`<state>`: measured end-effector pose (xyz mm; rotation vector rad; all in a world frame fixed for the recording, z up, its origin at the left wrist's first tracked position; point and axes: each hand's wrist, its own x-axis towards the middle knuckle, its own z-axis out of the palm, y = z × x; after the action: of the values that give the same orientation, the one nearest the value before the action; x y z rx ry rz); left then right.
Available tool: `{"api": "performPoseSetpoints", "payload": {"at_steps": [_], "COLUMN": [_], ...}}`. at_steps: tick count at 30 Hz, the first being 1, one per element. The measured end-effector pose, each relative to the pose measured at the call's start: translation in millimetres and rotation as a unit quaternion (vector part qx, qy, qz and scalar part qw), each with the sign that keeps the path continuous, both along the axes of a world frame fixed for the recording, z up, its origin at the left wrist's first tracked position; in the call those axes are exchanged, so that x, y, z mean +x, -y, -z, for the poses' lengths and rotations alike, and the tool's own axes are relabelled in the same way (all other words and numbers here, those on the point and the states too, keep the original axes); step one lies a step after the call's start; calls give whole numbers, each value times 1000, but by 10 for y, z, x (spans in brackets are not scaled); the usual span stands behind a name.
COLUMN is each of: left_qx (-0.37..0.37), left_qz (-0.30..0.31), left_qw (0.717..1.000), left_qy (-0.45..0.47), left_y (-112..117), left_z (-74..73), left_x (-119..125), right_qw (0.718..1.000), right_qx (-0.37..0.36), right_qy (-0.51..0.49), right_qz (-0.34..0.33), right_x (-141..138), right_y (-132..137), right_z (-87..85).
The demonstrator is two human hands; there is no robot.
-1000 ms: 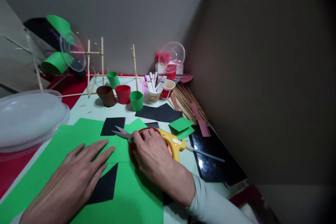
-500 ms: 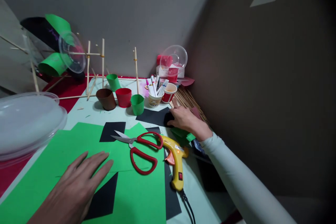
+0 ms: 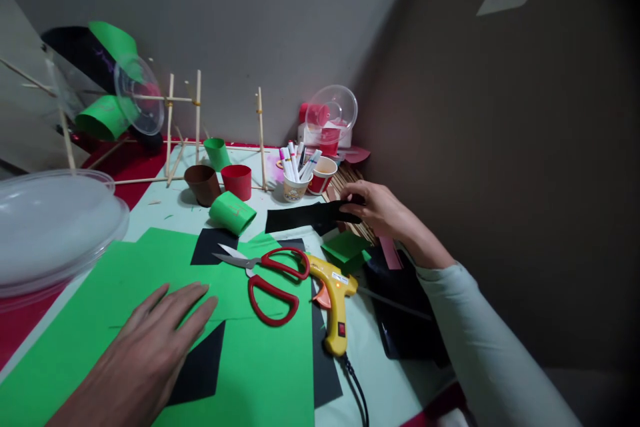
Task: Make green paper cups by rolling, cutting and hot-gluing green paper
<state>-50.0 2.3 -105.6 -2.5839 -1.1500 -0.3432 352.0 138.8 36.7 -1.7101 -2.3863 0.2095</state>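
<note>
My right hand pinches the right end of a black paper strip, lifted a little at that end. Fingers spread, my left hand lies flat on a large green paper sheet. Red-handled scissors rest on the sheet with their blades apart. Just right of them is a yellow glue gun on its side. A green paper tube lies tipped over, near an upright red paper cup and a brown one. Folded green paper sits below my right hand.
A paper cup of markers stands at the back beside a red cup. Wooden stick frames rise behind the cups. Clear plastic lids occupy the left side. A wall closes off the right.
My right hand has drawn the black strip to the right and raised its end. The front green tube, upright before, has toppled to the left. My left hand has stayed put.
</note>
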Motion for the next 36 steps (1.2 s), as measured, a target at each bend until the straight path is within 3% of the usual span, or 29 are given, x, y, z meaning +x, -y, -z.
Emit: {"api": "performPoseSetpoints", "payload": {"at_steps": [7, 10, 12, 16, 18, 23, 26, 28, 30, 32, 36], "left_qx": [-59, -112, -195, -380, -384, -363, -369, -362, -344, -317, -265], "left_qz": [-35, -70, -111, -123, -155, -254, -245, -235, -246, -260, -271], "left_qw": [994, 968, 915, 715, 670, 658, 653, 663, 698, 749, 829], "left_qy": [88, 212, 335, 574, 616, 609, 615, 611, 578, 520, 411], "left_y": [61, 69, 59, 31, 20, -25, -45, -39, -20, 5, 50], "left_z": [-240, -381, -493, -689, -755, -839, -813, -776, -743, -722, -657], "left_x": [175, 248, 270, 221, 169, 65, 47, 50, 58, 61, 60], "right_qw": [975, 964, 966, 963, 958, 941, 950, 964, 982, 993, 986], "right_qx": [138, 124, 58, -89, -124, -224, -210, -173, -106, -26, 53], "right_qy": [-158, -228, -253, -227, -216, -139, -97, -71, -38, 2, 66], "right_qz": [69, 57, 0, -112, -141, -212, -210, -190, -148, -114, -143], "right_x": [126, -39, -277, -828, -1017, -1171, -1182, -1206, -1258, -1338, -1528], "right_y": [411, 597, 743, 1016, 1088, 1052, 921, 775, 579, 355, -35], "right_z": [-241, -224, -166, -19, 23, 42, 33, 28, 48, 114, 355]}}
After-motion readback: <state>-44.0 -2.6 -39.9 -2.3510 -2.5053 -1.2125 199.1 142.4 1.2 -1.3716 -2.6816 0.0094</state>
